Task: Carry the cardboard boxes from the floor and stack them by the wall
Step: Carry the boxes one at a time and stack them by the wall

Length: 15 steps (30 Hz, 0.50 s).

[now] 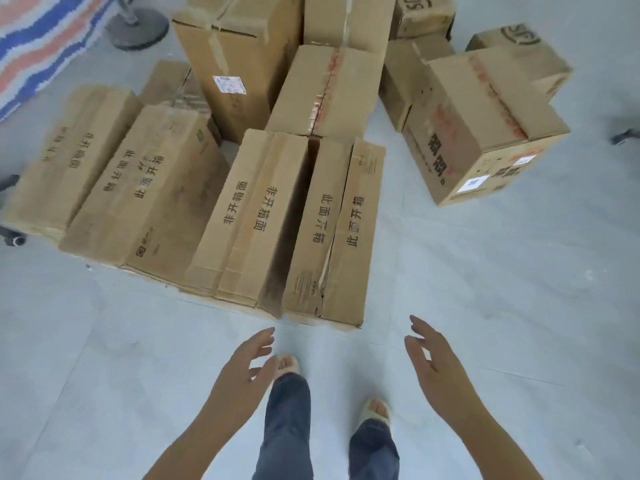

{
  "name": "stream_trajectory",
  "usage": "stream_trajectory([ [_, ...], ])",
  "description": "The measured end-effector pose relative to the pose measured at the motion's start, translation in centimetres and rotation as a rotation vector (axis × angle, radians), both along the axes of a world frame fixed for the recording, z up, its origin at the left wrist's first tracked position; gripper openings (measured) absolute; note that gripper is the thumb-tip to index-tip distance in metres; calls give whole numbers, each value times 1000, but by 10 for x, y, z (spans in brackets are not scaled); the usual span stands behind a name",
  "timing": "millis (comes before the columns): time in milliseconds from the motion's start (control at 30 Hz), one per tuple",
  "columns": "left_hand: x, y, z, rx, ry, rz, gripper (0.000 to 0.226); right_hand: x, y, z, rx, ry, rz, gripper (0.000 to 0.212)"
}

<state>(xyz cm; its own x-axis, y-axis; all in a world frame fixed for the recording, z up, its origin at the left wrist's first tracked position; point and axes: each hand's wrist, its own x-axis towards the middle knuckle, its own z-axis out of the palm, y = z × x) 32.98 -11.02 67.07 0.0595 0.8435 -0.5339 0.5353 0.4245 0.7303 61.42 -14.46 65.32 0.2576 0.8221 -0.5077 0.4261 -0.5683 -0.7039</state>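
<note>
Several cardboard boxes lie clustered on the grey floor ahead of me. Nearest are two long boxes with black printed characters, one (247,220) left of the other (337,233), with a dark gap between them. Further left lie two more long boxes (145,188). A tall box (235,60) stands behind them. A separate box (485,126) with red tape sits to the right. My left hand (247,365) and my right hand (433,362) reach forward, fingers relaxed and spread, holding nothing, a short way in front of the nearest boxes.
A striped blue, red and white tarp (41,39) lies at the top left beside a round dark stand base (138,27). Small boxes (519,46) sit at the back right. My legs and sandalled feet (377,412) stand on bare grey floor.
</note>
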Motion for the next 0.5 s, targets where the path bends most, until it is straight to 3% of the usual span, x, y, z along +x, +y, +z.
stream_trajectory([
  [233, 9, 134, -176, -83, 210, -232, 48, -34, 83, -173, -155, 22, -165, 52],
  [367, 23, 161, -260, -315, 179, -69, 66, -44, 102, -256, -228, 88, -315, 64],
  [500, 16, 158, -305, -482, 10, 104, 43, -53, 99, -303, -246, 243, -359, 59],
])
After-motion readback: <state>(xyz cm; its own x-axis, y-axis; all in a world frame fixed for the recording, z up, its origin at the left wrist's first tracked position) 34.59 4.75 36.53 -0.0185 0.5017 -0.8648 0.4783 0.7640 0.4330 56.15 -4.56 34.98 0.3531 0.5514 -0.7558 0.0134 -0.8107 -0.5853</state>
